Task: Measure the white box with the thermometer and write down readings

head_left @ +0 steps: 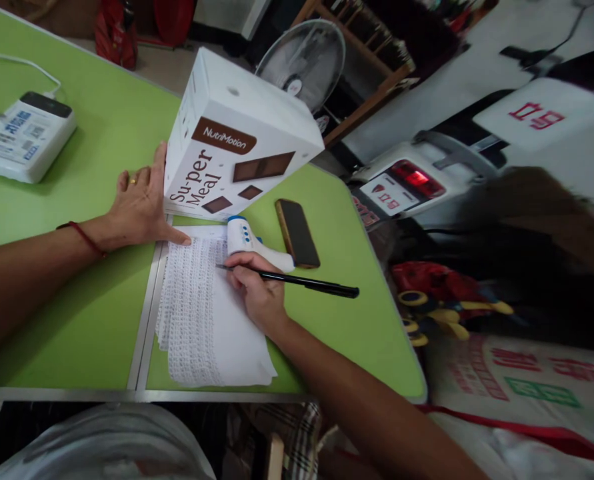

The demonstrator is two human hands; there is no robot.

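Between the fingers of my right hand is a black pen, its tip over the sheets of paper. Rows of small handwriting fill the left part of the top sheet; its right part is blank. My left hand lies with fingers spread, the thumb on the paper's upper edge and the fingers beside the white box marked "NutriMotion Su-per Meal". Just above my right hand a white and blue handheld thermometer lies on the green table, partly covering the paper.
A phone lies right of the thermometer. At the far left, a white device has cables attached. Beyond the table stand a fan and a white scooter. A printed sack is at the lower right.
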